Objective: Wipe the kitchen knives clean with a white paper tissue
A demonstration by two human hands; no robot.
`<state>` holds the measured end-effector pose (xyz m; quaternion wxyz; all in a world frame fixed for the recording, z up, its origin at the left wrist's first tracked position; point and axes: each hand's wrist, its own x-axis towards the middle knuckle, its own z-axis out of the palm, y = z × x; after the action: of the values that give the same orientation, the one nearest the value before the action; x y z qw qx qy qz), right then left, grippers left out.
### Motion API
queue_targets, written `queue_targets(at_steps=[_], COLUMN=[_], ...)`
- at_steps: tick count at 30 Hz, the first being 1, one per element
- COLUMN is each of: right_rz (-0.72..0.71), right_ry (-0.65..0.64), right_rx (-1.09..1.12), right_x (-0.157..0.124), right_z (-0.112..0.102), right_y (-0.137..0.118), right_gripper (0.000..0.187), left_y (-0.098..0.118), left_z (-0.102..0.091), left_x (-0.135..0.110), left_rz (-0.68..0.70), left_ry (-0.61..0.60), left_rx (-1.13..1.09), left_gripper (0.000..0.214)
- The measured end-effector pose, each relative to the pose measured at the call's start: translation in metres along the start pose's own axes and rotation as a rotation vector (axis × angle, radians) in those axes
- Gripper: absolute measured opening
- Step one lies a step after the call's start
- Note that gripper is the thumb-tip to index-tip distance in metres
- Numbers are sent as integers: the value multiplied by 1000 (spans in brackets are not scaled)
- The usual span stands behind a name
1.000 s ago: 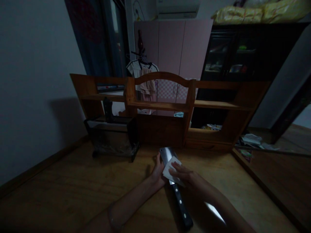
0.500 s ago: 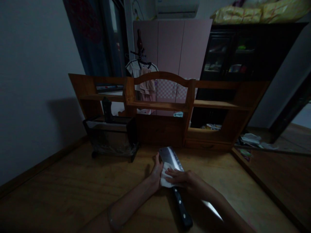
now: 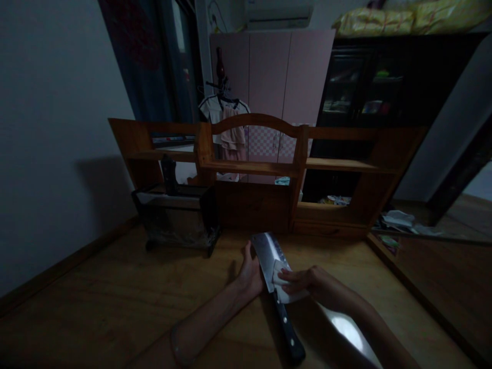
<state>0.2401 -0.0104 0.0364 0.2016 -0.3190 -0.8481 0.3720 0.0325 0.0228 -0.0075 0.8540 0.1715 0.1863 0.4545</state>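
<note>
Cleaver (image 3: 264,251) is in hand over the middle of the bench (image 3: 115,302), blade pointing away. Left hand (image 3: 248,277) has a grip on the blade from the left, thumb up along that side, other fingers mostly hidden. Right hand's (image 3: 305,281) grip is pinching a white wipe (image 3: 289,294) against the blade near the handle. Blade's broad and shiny, bright streak down it, small marks along the right side; handle's black with pale rivets. Can't tell if it touches the wood.

Ahead of the blade it's tight: a strip of bench, then the wooden shelf (image 3: 253,205), with a dark stand (image 3: 177,220) to the left. More room sideways, with wood running left toward the wall (image 3: 57,154) and right to the bench's long edge.
</note>
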Motion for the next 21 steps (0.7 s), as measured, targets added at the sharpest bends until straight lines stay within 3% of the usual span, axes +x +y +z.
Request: queue_targets(at_steps=[6, 9, 11, 13, 15, 17, 21], right_rz=[86, 220, 259, 220, 120, 14, -59], right_ry=[54, 187, 320, 447, 513, 487, 270], right_rx=[-130, -298, -409, -451, -375, -199, 1], right_x=[-13, -19, -18, -13, -6, 2, 16], right_z=[-14, -27, -35, -38, -33, -21, 12], right_y=[15, 31, 36, 33, 23, 11, -3], right_gripper=[26, 33, 49, 63, 64, 55, 37], left_y=[0, 0, -1, -1, 0, 0, -1], left_z=[6, 6, 6, 6, 7, 8, 7], left_x=[-4, -5, -4, -4, -3, -3, -1], left_rz=[11, 6, 12, 21, 24, 5, -24], left_ry=[28, 12, 2, -6, -17, -35, -20], left_rx=[17, 26, 17, 5, 0, 21, 75], left_gripper=[65, 66, 66, 64, 63, 61, 63])
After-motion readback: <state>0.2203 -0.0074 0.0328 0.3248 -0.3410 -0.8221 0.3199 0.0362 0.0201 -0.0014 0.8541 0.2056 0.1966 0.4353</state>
